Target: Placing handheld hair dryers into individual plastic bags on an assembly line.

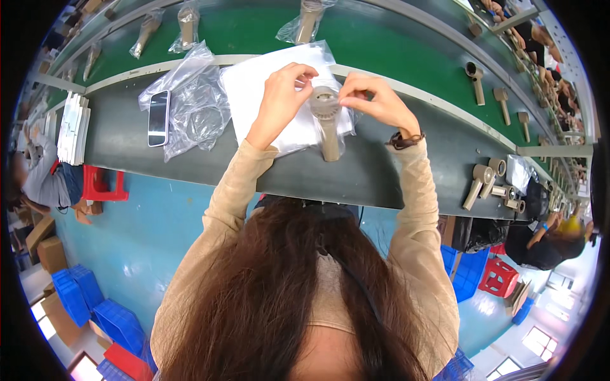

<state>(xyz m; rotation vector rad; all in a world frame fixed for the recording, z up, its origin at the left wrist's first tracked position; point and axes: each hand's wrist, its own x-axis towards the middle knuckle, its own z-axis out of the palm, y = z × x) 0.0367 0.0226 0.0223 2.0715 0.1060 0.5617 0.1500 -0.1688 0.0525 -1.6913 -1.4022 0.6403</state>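
A beige hair dryer (326, 124) lies inside a clear plastic bag (346, 124) on a stack of clear bags (254, 89) on the grey workbench (127, 149). My left hand (283, 95) pinches the bag's open end just left of the dryer's round head. My right hand (375, 101) pinches the same bag's edge on the right of the head. The dryer's handle points toward me.
A phone (158, 117) lies on crumpled clear bags (194, 108) at the left. Bagged dryers (308, 19) ride the green conveyor (254, 35) behind. Unbagged dryers (480, 181) lie at the right. Other people sit at both sides. White boxes (73, 127) stand at the left.
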